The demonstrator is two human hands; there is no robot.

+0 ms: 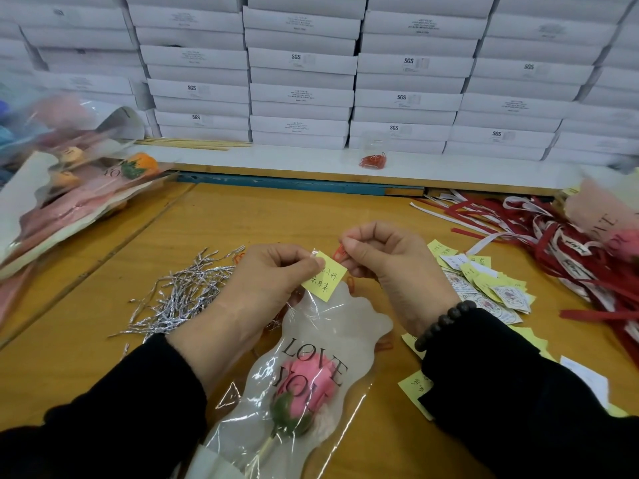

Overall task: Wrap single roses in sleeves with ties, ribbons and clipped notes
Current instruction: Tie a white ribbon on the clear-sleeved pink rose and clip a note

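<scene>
My left hand [276, 271] pinches note [324, 275] against sleeve [332, 326] rim; right hand [377, 257] pinches clip [339, 253]. I should slide it squarely over both layers.

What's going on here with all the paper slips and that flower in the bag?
A person is fixing a note to a wrapped rose. The left hand pinches a small yellow handwritten paper note against the top edge of a clear plastic sleeve printed "LOVE YOU", which holds a pink rose. The right hand pinches a red paper clip at the note's corner. Silver twist ties lie to the left, red and white ribbons to the right.
</scene>
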